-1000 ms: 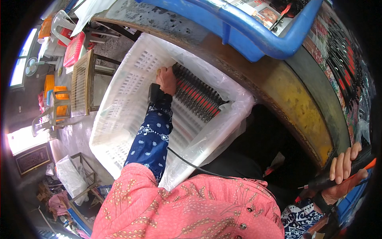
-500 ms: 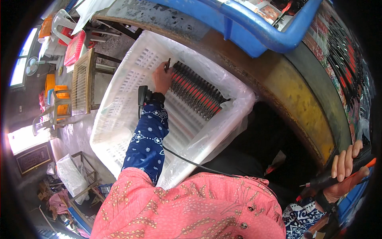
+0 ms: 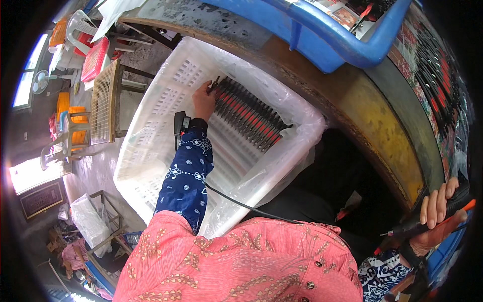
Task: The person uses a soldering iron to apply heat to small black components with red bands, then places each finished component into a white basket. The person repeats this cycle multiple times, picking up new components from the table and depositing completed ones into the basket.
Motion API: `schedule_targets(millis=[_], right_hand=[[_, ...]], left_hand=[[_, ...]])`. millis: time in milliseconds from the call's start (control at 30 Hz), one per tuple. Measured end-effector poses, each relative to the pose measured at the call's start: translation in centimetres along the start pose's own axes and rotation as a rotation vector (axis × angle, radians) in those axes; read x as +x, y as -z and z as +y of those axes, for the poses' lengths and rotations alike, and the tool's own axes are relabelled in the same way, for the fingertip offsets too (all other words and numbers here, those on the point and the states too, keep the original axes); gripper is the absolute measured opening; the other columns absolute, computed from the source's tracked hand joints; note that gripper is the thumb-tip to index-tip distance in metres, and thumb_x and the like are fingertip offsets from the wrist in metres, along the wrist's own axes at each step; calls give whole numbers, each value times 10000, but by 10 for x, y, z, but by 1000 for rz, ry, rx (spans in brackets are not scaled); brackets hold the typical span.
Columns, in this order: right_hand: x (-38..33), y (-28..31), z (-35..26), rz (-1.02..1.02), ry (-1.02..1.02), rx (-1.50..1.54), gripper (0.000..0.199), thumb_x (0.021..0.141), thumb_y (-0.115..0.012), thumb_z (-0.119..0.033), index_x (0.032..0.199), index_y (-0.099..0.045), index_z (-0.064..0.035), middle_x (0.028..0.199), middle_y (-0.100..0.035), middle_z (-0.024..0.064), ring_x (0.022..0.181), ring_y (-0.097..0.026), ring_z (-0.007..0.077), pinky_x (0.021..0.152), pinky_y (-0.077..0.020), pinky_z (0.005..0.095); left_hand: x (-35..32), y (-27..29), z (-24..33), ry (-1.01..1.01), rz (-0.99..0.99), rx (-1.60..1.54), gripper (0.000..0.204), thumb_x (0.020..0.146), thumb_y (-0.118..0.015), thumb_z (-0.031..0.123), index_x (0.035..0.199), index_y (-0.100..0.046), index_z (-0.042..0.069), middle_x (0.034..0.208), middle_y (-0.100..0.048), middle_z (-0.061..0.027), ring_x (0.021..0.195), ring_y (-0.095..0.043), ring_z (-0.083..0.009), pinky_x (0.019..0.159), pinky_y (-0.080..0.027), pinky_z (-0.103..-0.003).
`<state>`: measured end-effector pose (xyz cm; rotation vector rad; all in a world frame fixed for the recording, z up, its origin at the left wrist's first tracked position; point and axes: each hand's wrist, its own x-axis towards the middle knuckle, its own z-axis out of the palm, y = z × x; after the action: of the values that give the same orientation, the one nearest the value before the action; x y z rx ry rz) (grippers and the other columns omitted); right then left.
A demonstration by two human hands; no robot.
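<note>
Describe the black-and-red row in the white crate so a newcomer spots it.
Find the white perforated plastic crate, lined with clear film, mid-view. Inside, right of the left hand, runs a tight row of slender black-and-red pieces. Unlike similar pieces far right, it lies in the crate.

There's your desk [image 3: 390, 133], worn and yellow-patched, the blue plastic tray [image 3: 322, 58] sitting right on it, slim black-and-red pieces [image 3: 440, 85] rowed along your right; and your film-lined white crate [image 3: 163, 110] carries a tight row of black-and-red parts [image 3: 249, 116].
</note>
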<state>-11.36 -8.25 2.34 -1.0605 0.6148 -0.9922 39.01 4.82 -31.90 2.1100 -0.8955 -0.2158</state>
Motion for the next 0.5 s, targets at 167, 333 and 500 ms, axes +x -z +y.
schedule_targets(millis=[167,333,500], right_hand=[[0,-2,0,25,11,-9,450,833,-676,-335,943,-358,-36,557,-437,-3,400,-458,89,369,-434,230],[0,-1,0,10,2,10,451,827,-681,-332,940,-361,-35,558,-440,0,401,-465,93,375,-443,235],[0,1,-1,-29,-14,30,432,834,-677,-317,940,-370,-33,573,-453,8,406,-476,102,382,-451,239]], left_hand=[[2,-9,5,-60,93,119,220,748,-613,46,966,-594,23,796,-653,-156,752,-629,-332,709,-486,-412],[5,-12,1,-113,117,184,142,745,-611,63,886,-603,47,807,-644,-152,776,-620,-325,708,-478,-419],[8,-16,-1,-170,133,317,114,765,-590,93,872,-627,79,806,-634,-143,791,-610,-325,705,-474,-429]])
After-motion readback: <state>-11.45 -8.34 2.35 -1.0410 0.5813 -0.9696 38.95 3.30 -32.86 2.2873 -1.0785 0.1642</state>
